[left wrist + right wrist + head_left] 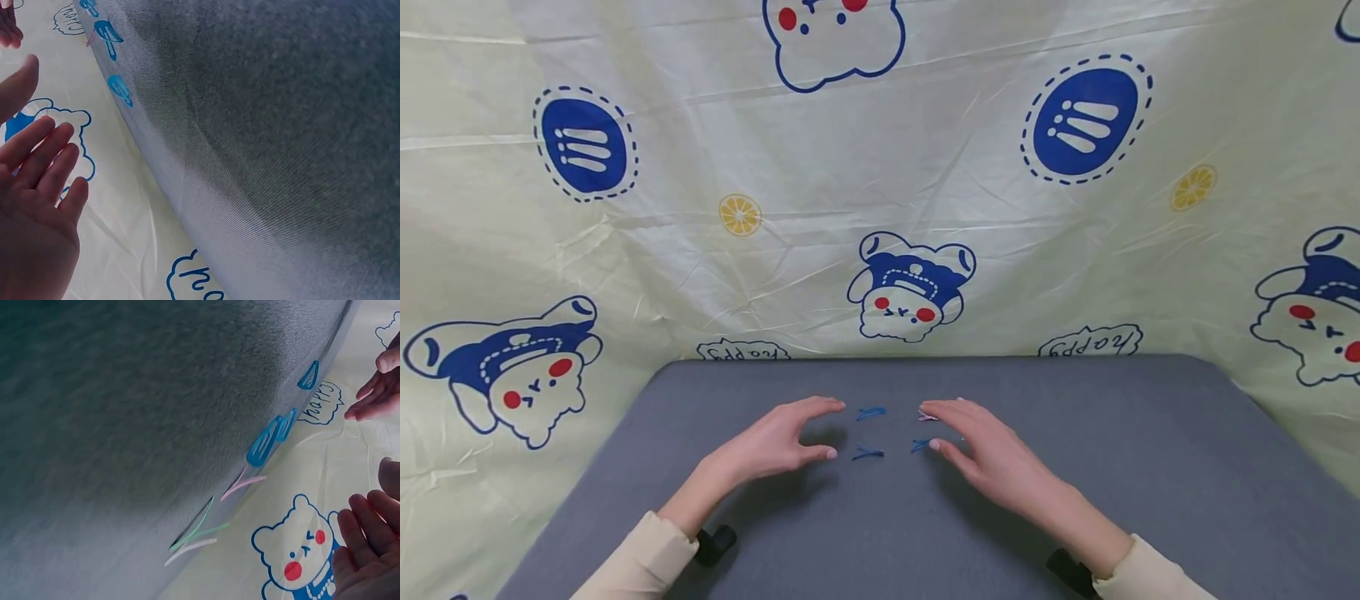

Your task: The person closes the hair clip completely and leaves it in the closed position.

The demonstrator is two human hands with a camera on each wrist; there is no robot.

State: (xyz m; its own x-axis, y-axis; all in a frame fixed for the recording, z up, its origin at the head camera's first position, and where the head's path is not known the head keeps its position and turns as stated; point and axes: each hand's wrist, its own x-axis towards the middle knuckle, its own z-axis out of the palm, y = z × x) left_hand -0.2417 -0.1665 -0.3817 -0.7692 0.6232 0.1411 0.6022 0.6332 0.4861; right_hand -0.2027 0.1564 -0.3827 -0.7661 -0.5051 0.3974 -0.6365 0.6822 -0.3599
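Observation:
Three blue snap hair clips lie on the table between the hands: a far-left clip (871, 412), a near-left clip (868, 453) and a near-right clip (919, 446). A pink hair clip (242, 484) lies beyond the near-right one, partly behind the right fingers in the head view. The right wrist view also has a green hair clip (199, 530) and a white hair clip (189, 551), mostly hidden by the right hand in the head view. My left hand (778, 437) is left of the clips, fingers extended, holding nothing. Opposite it, my right hand (992, 450) overlaps the right-hand clips, relaxed and holding nothing.
The grey tabletop (880, 533) spreads around both hands. Behind it hangs a pale printed curtain (820, 283) with cartoon bears and orange slices. A dark wrist camera strap (715, 546) shows by the left sleeve.

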